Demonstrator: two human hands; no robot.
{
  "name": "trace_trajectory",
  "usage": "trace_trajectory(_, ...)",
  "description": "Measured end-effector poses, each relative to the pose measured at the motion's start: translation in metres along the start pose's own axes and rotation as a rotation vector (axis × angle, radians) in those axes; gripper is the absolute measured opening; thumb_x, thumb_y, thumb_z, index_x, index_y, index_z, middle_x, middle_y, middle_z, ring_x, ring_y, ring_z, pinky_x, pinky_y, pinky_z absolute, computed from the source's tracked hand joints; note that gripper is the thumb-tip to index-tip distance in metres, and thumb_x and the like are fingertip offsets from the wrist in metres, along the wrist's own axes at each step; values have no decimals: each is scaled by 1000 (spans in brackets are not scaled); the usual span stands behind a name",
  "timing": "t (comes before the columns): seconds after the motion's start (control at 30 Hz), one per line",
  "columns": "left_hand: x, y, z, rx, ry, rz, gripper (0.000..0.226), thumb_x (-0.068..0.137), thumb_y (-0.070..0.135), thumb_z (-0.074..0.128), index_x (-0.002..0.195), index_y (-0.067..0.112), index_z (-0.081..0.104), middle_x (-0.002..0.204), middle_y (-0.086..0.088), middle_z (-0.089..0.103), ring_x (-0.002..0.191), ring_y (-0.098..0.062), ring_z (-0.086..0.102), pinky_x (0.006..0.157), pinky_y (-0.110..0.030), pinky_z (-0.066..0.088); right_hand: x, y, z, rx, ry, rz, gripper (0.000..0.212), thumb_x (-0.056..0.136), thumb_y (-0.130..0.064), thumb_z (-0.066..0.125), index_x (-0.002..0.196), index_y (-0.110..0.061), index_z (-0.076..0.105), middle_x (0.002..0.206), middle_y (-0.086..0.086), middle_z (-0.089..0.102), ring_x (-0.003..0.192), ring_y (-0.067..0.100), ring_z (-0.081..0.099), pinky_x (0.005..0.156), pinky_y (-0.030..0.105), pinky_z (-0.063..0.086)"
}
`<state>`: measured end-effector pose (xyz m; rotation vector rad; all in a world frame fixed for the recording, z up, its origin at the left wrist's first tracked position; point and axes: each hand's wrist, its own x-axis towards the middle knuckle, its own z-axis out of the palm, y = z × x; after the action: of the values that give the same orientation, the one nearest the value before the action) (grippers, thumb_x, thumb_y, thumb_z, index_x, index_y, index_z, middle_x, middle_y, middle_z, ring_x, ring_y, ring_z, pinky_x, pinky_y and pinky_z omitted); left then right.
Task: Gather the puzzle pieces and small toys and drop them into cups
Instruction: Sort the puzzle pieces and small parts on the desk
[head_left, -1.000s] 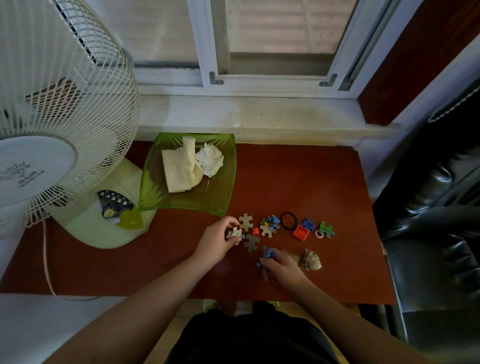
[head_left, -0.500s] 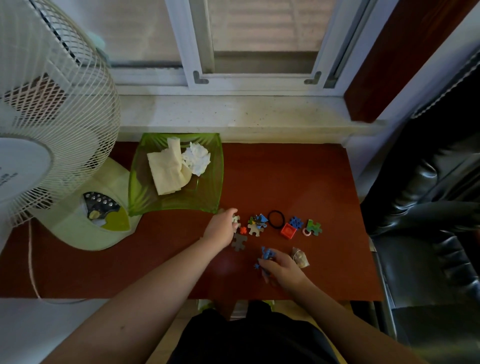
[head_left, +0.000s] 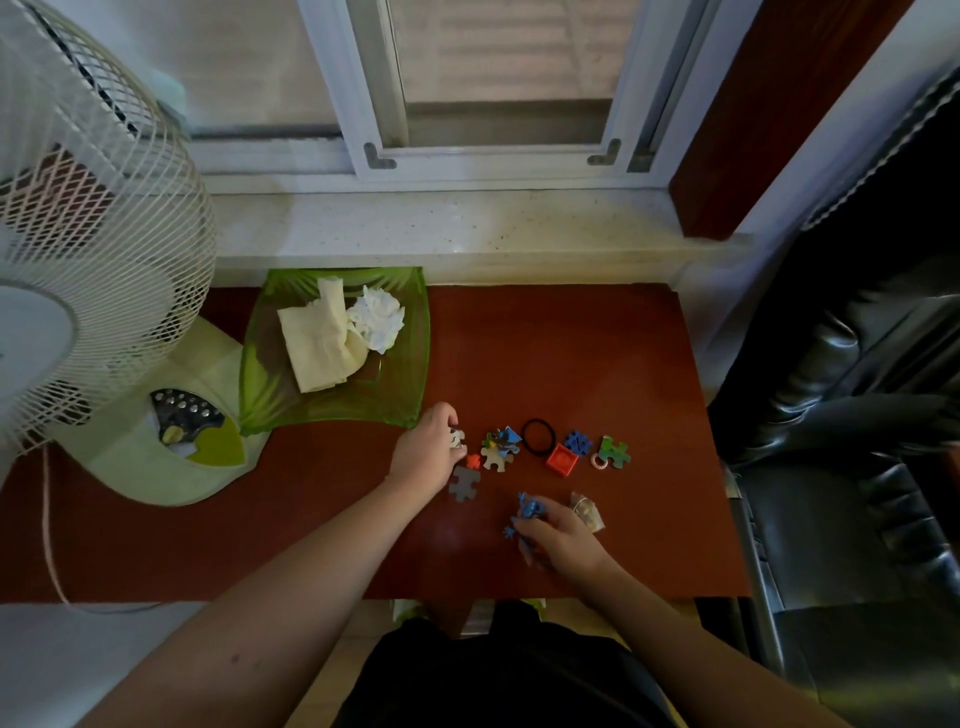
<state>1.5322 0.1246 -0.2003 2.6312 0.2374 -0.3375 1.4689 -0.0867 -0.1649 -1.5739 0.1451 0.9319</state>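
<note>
On the red-brown table (head_left: 571, 358), my left hand (head_left: 426, 457) is closed around pale puzzle pieces (head_left: 457, 440). Just right of it lie a small red piece (head_left: 473, 460), a grey puzzle piece (head_left: 464, 483) and a cluster of coloured pieces (head_left: 500, 448). Further right are a black hair band (head_left: 538, 437), a red square toy (head_left: 562, 460), a blue piece (head_left: 577, 441) and a green puzzle piece (head_left: 614, 452). My right hand (head_left: 558, 538) grips blue pieces (head_left: 527, 512) near the front edge, beside a crumpled wrapper (head_left: 587, 512). No cup is in view.
A green glass dish (head_left: 395, 395) with folded cloth and crumpled tissue stands at the back left of the table. A white fan (head_left: 93, 270) on a pale green base fills the left side. A black leather seat (head_left: 857, 389) is to the right.
My left hand moved up from the grey piece and took hold of the tan puzzle piece that lay above it. The right hand has kept its grip on the blue pieces.
</note>
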Motion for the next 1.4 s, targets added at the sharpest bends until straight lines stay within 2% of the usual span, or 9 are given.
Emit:
trace_trajectory(0.13, -7, -5, 0, 20, 17, 38, 33, 90, 26, 64, 119, 14, 54, 117, -6, 53, 101, -27, 58, 86, -39, 46, 6, 0, 3, -73, -13, -31, 17, 98, -19, 52, 87, -7, 52, 55, 2, 53, 50, 14, 45, 53, 25, 38)
trace_trajectory(0.37, -40, -20, -2, -227, 100, 44, 20, 87, 23, 68, 100, 9, 61, 100, -3, 49, 87, -19, 53, 75, -24, 36, 20, 3, 13, -24, -38, -41, 21, 98, -19, 52, 79, -13, 54, 53, 4, 52, 47, 15, 44, 48, 26, 36)
trace_trajectory(0.5, -71, -26, 2, -294, 111, 51, 22, 88, 28, 66, 93, 10, 55, 93, 0, 51, 80, -12, 50, 70, -24, 36, 25, 2, 16, 38, -32, -59, 20, 92, -21, 56, 75, -10, 52, 52, 4, 50, 48, 16, 43, 48, 27, 35)
trace_trajectory(0.63, -90, -31, 14, -345, 31, -35, 23, 88, 36, 65, 90, 22, 48, 78, 4, 59, 72, -13, 58, 62, -30, 42, 31, 5, 17, 166, -1, 47, 17, 96, -6, 50, 79, -6, 50, 50, 5, 45, 44, 16, 37, 48, 32, 24)
trace_trajectory(0.83, -74, -13, 21, -197, -129, 25, 55, 90, 38, 59, 139, 28, 36, 114, -3, 66, 102, -22, 64, 78, -37, 53, 29, -2, 15, -50, -21, 14, 27, 99, -20, 51, 73, -11, 51, 49, 1, 47, 42, 15, 39, 48, 28, 33)
trace_trajectory(0.93, -59, -2, 19, -123, -182, -24, 62, 91, 36, 59, 144, 26, 31, 121, -7, 64, 108, -27, 62, 82, -40, 53, 26, -5, 12, -110, -31, 14, 28, 99, -24, 51, 75, -11, 52, 50, -1, 49, 43, 14, 42, 48, 24, 35)
trace_trajectory(1.03, -50, 3, 18, -70, -214, -81, 57, 89, 34, 62, 137, 26, 34, 112, -8, 65, 100, -28, 63, 77, -40, 53, 25, -3, 9, -92, -25, 9, 29, 98, -20, 54, 70, -10, 52, 49, 0, 49, 43, 15, 42, 47, 26, 35)
trace_trajectory(1.2, -44, 6, 19, -82, -196, -186, 53, 84, 34, 69, 127, 20, 41, 112, -8, 64, 102, -27, 63, 76, -36, 50, 26, 1, 5, 243, -49, 90, 26, 95, -2, 52, 69, -6, 48, 50, 3, 44, 42, 15, 36, 46, 29, 25)
trace_trajectory(1.4, -43, 11, 14, -70, -203, -188, 38, 84, 29, 70, 102, 21, 37, 97, -3, 60, 83, -23, 59, 65, -34, 45, 27, -1, 6, 274, -114, 95, 15, 90, 1, 55, 78, -7, 48, 47, 2, 42, 39, 12, 33, 42, 24, 25)
